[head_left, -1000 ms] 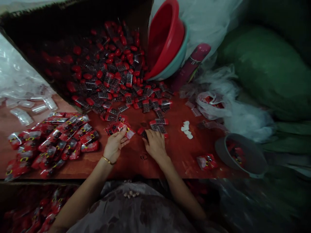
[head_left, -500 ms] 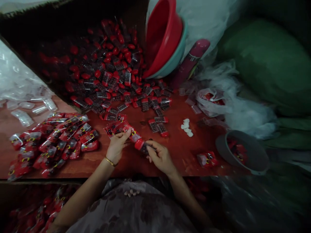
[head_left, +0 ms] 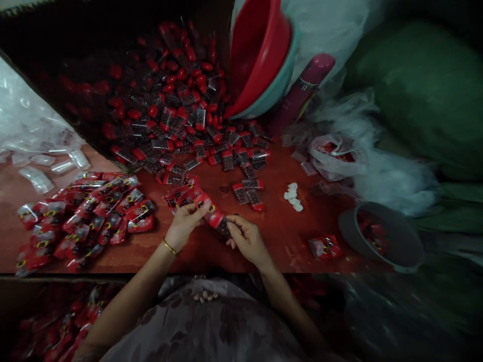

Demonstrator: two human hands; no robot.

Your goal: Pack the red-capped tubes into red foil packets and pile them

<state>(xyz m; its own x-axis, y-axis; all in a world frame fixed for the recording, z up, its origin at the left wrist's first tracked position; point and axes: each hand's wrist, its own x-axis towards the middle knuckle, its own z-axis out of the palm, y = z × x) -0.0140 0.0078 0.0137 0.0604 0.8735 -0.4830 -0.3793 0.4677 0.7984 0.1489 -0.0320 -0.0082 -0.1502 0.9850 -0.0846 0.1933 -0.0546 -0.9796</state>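
Note:
My left hand point(head_left: 183, 227), a gold bangle at its wrist, pinches a red printed plastic wrapper point(head_left: 203, 200). In my right hand point(head_left: 249, 242) is a small clear container point(head_left: 223, 226) with dark contents, its red-capped end meeting the wrapper and seemingly inside it. Thumb and fingers close on its near end and hide part of it. Just beyond my left hand lie more flat red wrappers point(head_left: 181, 193). Several loose red-capped containers point(head_left: 247, 193) rest on the red tabletop point(head_left: 275, 236) past my right hand.
A tilted carton point(head_left: 35, 83) spills many red-capped containers. Filled red packets point(head_left: 109, 211) are heaped at left. Red and teal basins point(head_left: 260, 60), a thermos point(head_left: 305, 88), white pieces point(head_left: 293, 197), one packet point(head_left: 324, 247) and a grey bowl point(head_left: 403, 246) stand or lie rightward.
The container's red cap, bare half a second ago, is now covered by the wrapper. My hands have come slightly closer together, both still gripping. The whole view has shifted a little.

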